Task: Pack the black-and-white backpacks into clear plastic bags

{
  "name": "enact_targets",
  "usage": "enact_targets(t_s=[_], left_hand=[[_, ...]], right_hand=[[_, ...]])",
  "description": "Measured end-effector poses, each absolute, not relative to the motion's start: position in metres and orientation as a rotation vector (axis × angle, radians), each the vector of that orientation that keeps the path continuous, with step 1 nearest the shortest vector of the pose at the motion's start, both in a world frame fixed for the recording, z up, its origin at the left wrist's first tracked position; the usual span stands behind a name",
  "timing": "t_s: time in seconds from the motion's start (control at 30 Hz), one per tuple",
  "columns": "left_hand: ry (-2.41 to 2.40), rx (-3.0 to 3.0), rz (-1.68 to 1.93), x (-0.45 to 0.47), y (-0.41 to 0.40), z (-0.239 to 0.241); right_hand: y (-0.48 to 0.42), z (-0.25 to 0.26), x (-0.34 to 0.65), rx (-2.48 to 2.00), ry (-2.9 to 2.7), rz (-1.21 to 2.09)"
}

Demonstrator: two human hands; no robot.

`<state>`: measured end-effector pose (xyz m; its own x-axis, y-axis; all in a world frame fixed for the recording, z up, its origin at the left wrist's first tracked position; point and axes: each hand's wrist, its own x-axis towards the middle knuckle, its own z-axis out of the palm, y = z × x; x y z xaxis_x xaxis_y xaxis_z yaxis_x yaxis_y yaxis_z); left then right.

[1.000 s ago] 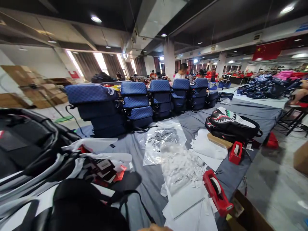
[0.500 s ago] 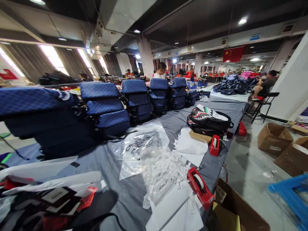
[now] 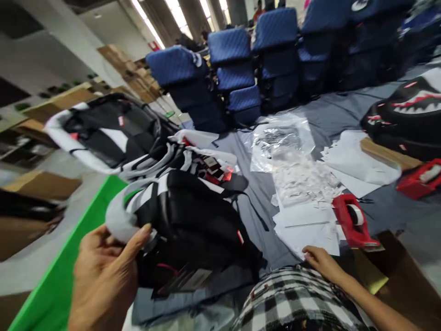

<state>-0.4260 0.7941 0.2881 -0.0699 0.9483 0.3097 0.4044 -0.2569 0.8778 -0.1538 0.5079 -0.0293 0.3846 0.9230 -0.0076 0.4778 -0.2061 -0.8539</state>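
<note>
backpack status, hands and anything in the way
Left hand gripping black-and-white backpack strap. Right hand resting on table edge by white papers. Red tape dispenser close by.

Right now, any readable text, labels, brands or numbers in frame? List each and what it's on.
None legible.
Hang tags on the black-and-white backpacks: print too blurred.
Small red tab on the black backpack that the left hand grips: too small.
Paper slips by the red tape dispenser: no print readable.
Red sign on the far wall: blurred.
</note>
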Motion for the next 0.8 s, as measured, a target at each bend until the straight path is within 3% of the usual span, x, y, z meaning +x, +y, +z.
enact_targets(t_s=[0.27, 0.47, 0.67, 0.73, 0.8], left_hand=[[1.578, 1.711, 1.459, -0.429, 0.8, 0.259], [1.321, 1.818, 1.274, -0.432, 0.782, 0.262], [1.17, 2.2, 1.882, -0.439, 0.722, 0.248], [0.92, 2.46, 1.757, -0.433, 0.704, 0.229], [0.68, 2.581, 1.335, -0.423, 0.691, 0.204]], right_hand=[[0.528, -0.068, -0.11, -2.048, -1.247, 0.532], [0.588, -0.11, -0.125, -2.132, -1.342, 0.513], [0.585, -0.113, -0.115, -2.127, -1.374, 0.55], [0.584, -0.109, -0.115, -2.12, -1.387, 0.567], [0.586, -0.106, -0.116, -2.13, -1.381, 0.57]])
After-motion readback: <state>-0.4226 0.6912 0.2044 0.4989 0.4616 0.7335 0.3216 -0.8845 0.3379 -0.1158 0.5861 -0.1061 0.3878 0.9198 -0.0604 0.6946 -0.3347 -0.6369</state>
